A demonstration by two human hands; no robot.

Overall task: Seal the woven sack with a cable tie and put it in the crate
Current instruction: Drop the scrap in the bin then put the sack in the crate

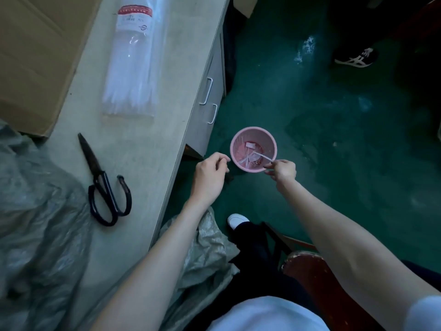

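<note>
Your right hand (282,169) pinches a white cable-tie offcut (262,156) between thumb and fingertips, holding it over the near rim of the pink basket (253,130) that stands on the green floor (334,139); white scraps already lie inside the basket. Your left hand (210,177) hangs just left of the basket, its fingers loosely curled with thumb and forefinger close together, and nothing shows in it. The woven sack (35,211) lies crumpled on the near left of the table (143,151), with part of it spilling off the table edge by your left forearm. The black scissors (105,185) rest on the table just right of the sack, and a clear pack of cable ties (133,68) lies farther back, beside a cardboard box (31,56) at the far left.
</note>
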